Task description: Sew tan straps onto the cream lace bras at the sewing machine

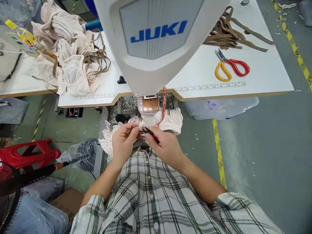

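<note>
My left hand pinches the edge of a cream lace bra between thumb and fingers, just in front of the sewing machine. In my right hand are small black thread snips, their tips against the fabric by my left fingertips. A red cord hangs from the machine down to my right hand. The white JUKI sewing machine stands directly above, its brown-windowed lower part close beyond my fingers. More cream lace cloth bunches left of my left hand.
Cream bras pile on the white table at left, beside a yellow-capped bottle. Scissors with red and yellow handles and brown straps lie at right. A red stool and a fan stand low left.
</note>
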`<state>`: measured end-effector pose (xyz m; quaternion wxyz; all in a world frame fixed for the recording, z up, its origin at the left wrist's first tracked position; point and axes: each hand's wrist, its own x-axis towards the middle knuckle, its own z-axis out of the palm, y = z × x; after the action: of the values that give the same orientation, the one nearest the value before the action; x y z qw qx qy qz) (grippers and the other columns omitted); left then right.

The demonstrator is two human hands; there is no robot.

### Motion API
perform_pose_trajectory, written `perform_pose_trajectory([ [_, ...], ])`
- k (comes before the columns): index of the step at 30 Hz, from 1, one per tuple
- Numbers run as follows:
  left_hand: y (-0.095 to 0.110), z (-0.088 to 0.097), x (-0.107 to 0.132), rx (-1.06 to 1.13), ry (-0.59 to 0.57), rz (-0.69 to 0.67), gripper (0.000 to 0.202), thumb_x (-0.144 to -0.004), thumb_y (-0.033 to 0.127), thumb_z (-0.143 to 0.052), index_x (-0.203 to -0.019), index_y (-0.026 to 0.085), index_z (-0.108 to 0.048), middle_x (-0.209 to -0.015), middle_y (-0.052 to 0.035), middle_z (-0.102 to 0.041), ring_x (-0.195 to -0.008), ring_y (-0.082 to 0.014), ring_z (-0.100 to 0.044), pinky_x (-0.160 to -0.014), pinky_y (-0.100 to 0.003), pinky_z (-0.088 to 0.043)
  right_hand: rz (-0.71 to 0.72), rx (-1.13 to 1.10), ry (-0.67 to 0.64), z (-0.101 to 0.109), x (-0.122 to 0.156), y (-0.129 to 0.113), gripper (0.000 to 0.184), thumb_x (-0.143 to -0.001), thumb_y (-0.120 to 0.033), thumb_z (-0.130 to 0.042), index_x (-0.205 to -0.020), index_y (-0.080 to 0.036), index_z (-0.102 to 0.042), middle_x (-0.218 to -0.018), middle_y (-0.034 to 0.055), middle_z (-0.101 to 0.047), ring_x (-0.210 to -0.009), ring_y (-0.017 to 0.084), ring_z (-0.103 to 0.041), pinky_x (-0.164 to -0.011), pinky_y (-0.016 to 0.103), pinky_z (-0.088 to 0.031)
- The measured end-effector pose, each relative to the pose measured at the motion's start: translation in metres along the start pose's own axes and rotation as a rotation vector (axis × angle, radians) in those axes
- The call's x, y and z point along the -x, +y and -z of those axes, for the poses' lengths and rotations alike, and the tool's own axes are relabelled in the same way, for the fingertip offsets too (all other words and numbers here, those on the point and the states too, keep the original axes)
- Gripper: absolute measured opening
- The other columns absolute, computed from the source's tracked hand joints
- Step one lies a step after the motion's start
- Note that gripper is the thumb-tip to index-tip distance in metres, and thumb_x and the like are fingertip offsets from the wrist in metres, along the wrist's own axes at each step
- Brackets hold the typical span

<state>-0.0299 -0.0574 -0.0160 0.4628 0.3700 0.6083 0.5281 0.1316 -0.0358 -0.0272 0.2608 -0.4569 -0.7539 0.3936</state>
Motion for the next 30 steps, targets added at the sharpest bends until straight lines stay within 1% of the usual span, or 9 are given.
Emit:
perform_pose_trajectory([
  [10,-0.005,0.0,0.002,-0.106,-0.009,-0.055,0.016,-0.086,0.031,-0.069,-0.095,0.017,-0.071,-0.077,-0.0038,-0.074,-0.071,-0.0171,-0.072,-0.061,-0.026,-0.062,-0.059,0.012,-0.065,-0.001,-0.006,0.003,0.03,-0.099,-0.031,-0.045,-0.117,-0.018,-0.065,-0.083,0.0035,-0.073,-0.062,0.015,-0.061,-0.057,0.027,-0.037],
  [13,-0.011,0.002,0.001,-0.095,-0.007,-0.014,0.018,-0.085,0.032,-0.07,-0.094,0.016,-0.07,-0.076,-0.0043,-0.075,-0.071,-0.0181,-0.073,-0.061,-0.027,-0.062,-0.076,-0.045,-0.066,-0.002,-0.005,0.005,0.028,-0.098,-0.033,-0.046,-0.112,-0.019,-0.066,-0.081,0.003,-0.072,-0.064,0.016,-0.061,-0.059,0.028,-0.039],
  [15,-0.016,0.004,-0.001,-0.06,0.002,0.039,0.019,-0.084,0.033,-0.071,-0.092,0.016,-0.07,-0.076,-0.0043,-0.075,-0.071,-0.0183,-0.073,-0.062,-0.027,-0.062,-0.112,-0.176,-0.029,0.001,-0.002,0.008,0.027,-0.098,-0.035,-0.047,-0.111,-0.02,-0.065,-0.079,0.0021,-0.07,-0.065,0.015,-0.061,-0.059,0.028,-0.042],
  [17,-0.021,0.006,-0.003,-0.014,0.021,0.082,0.019,-0.082,0.033,-0.073,-0.091,0.016,-0.069,-0.075,-0.0035,-0.075,-0.07,-0.0179,-0.074,-0.063,-0.027,-0.062,-0.176,-0.335,0.07,0.006,0.0,0.01,0.027,-0.099,-0.039,-0.045,-0.111,-0.021,-0.063,-0.075,0.0008,-0.066,-0.061,0.015,-0.059,-0.056,0.027,-0.044],
  [19,-0.024,0.007,-0.002,0.018,0.035,0.103,0.02,-0.081,0.033,-0.074,-0.091,0.016,-0.069,-0.075,-0.0026,-0.074,-0.07,-0.018,-0.074,-0.063,-0.028,-0.062,-0.209,-0.375,0.153,0.01,0.0,0.012,0.025,-0.097,-0.041,-0.049,-0.107,-0.022,-0.062,-0.072,0.0,-0.063,-0.059,0.014,-0.057,-0.055,0.027,-0.044],
  [22,-0.022,0.005,0.003,-0.007,0.034,0.079,0.021,-0.082,0.035,-0.073,-0.092,0.017,-0.069,-0.076,-0.0026,-0.075,-0.072,-0.0196,-0.074,-0.064,-0.031,-0.063,-0.147,-0.211,0.13,0.009,-0.006,0.014,0.018,-0.089,-0.038,-0.062,-0.096,-0.022,-0.062,-0.076,0.0,-0.063,-0.06,0.014,-0.056,-0.057,0.027,-0.044],
  [24,-0.019,0.003,0.006,-0.08,0.04,0.028,0.019,-0.084,0.034,-0.071,-0.093,0.017,-0.069,-0.077,-0.0026,-0.075,-0.073,-0.0195,-0.075,-0.066,-0.031,-0.064,-0.076,-0.098,0.102,0.004,-0.011,0.014,0.017,-0.086,-0.036,-0.066,-0.093,-0.021,-0.063,-0.079,0.0004,-0.064,-0.06,0.013,-0.054,-0.058,0.027,-0.043],
  [28,-0.018,0.001,0.01,-0.326,0.049,-0.139,0.015,-0.09,0.03,-0.064,-0.097,0.019,-0.07,-0.085,-0.0029,-0.076,-0.077,-0.0169,-0.074,-0.071,-0.027,-0.062,0.053,0.055,0.119,-0.01,-0.017,0.015,0.015,-0.091,-0.03,-0.059,-0.098,-0.019,-0.066,-0.083,0.0024,-0.065,-0.069,0.014,-0.058,-0.063,0.026,-0.041],
  [30,-0.021,0.001,0.01,-0.473,0.045,-0.215,0.014,-0.092,0.028,-0.061,-0.098,0.02,-0.07,-0.089,-0.0025,-0.076,-0.077,-0.0155,-0.074,-0.071,-0.025,-0.059,0.086,0.136,0.121,-0.015,-0.018,0.015,0.015,-0.093,-0.028,-0.055,-0.094,-0.018,-0.066,-0.081,0.003,-0.064,-0.072,0.015,-0.058,-0.063,0.026,-0.039],
])
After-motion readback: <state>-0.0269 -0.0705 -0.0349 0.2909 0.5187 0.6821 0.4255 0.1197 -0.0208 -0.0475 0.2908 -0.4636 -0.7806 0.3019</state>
